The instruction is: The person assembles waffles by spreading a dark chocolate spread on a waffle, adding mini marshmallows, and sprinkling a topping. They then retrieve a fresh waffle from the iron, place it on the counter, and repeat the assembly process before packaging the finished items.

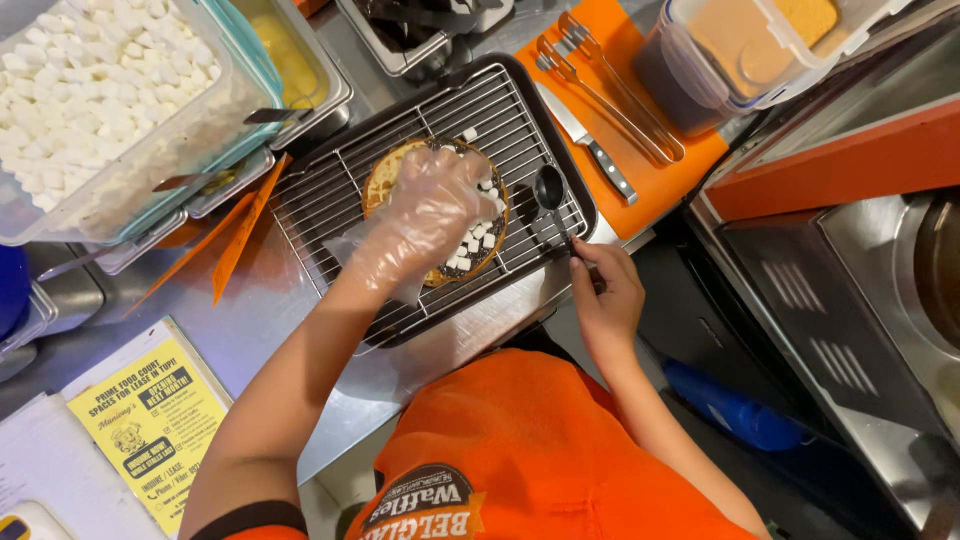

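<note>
Gloved left hand [430, 215] spread over the round waffle [436, 212] mid-rack [330, 200] — white marshmallow bits [472, 244] on top; bare right hand [603, 292] pinches a dark spoon [553, 195] at the rack's right edge

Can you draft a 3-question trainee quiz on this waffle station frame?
1. True or false: the left hand wears a clear plastic glove.
2. What does the right hand hold? A) knife B) spoon C) tongs
3. What do the small white cubes lie on?

Key:
1. True; it hovers over the waffle on the wire rack.
2. B; the spoon rests its bowl on the rack, while the knife and tongs lie on the orange board.
3. The waffle.
</note>
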